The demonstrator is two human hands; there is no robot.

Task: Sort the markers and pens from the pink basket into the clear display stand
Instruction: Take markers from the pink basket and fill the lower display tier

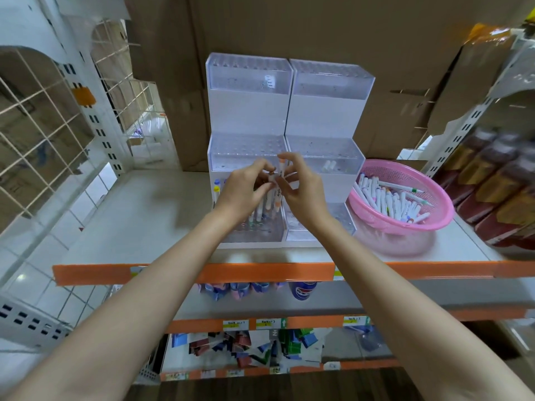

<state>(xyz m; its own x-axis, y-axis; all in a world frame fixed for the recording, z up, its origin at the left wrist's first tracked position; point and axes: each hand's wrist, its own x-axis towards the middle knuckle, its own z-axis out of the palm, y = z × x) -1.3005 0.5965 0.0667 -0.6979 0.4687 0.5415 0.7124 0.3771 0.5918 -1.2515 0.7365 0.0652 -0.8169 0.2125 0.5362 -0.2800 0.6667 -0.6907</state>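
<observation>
A bunch of white markers (267, 204) is being gripped by the left hand (243, 192) before the clear display stand (249, 111), while one marker (280, 166) is being pinched by the right hand (301, 192). More are being held in the pink basket (434, 198) just beside the stand. Writing on the barrels is being blurred beyond reading.

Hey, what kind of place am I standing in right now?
Most likely a stationery shop or its stockroom. You face retail shelving with orange edge strips and price labels, cardboard cartons stacked behind, and a clear display stand being stocked from a pink basket of markers.

Shelf (144, 215) w/ cardboard boxes (289, 30) behind
</observation>
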